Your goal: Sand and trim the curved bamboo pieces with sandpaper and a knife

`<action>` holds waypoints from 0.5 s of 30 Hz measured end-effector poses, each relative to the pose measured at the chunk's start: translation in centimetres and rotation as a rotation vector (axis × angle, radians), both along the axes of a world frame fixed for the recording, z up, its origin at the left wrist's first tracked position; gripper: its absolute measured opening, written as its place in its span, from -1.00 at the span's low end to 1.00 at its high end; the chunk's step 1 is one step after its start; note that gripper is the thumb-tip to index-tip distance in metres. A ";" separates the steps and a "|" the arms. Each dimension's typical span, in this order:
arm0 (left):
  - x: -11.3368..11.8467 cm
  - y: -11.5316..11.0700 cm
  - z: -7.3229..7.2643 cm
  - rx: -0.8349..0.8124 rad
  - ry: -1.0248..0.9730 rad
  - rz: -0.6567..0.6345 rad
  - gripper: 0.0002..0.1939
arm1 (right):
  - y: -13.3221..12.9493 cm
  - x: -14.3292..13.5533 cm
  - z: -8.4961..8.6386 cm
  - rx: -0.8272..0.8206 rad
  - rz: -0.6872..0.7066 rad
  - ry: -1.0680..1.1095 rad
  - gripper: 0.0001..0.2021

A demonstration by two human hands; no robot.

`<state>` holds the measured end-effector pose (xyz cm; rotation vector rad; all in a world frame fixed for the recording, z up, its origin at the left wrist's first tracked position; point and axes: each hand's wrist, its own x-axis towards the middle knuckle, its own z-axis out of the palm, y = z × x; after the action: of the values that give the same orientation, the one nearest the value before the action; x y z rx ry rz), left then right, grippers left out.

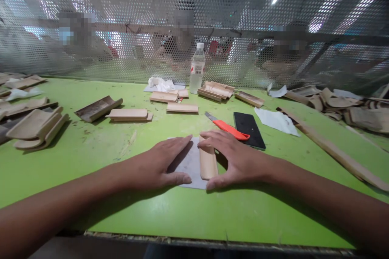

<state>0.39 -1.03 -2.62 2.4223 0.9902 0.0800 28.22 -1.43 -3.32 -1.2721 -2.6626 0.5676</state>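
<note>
A grey sheet, seemingly sandpaper [189, 164], lies flat on the green table near its front edge. On its right half rests a small curved bamboo piece [208, 164], lengthwise to me. My right hand [235, 156] spans this piece, with fingertips at its far end and the thumb at its near end. My left hand [162, 162] lies on the left part of the sheet, fingers stretched out and thumb apart, holding nothing. Just beyond my right hand are an orange-handled knife [231, 129] with its blade out and a black phone [247, 123] partly beneath the handle.
Several bamboo pieces [129, 114] lie across the table, with stacks [39, 127] at left and a heap [340, 103] at right. A long bamboo strip [331, 147] runs along the right. A water bottle [197, 68] stands before a perforated metal screen [136, 56]; people sit behind it.
</note>
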 end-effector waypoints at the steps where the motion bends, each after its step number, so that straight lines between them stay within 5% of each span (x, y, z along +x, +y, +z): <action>1: 0.0 0.0 0.0 -0.006 0.007 0.002 0.04 | -0.1 -0.1 0.0 0.003 -0.008 -0.001 0.07; 8: 0.2 0.3 0.1 0.015 0.018 -0.019 0.07 | -0.8 -0.8 -0.5 0.135 0.056 0.071 -0.19; 11: 0.2 0.4 0.3 0.013 0.051 -0.051 0.06 | -0.4 -0.8 -0.8 0.150 0.146 0.111 -0.20; 15: 0.2 0.5 0.4 0.025 0.081 -0.049 0.09 | 0.1 -0.6 -1.0 0.189 0.100 0.107 -0.21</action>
<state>0.62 -0.50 -2.24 2.4886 0.9698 -0.0239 27.65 -1.32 -4.31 -1.0336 -2.6291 0.3743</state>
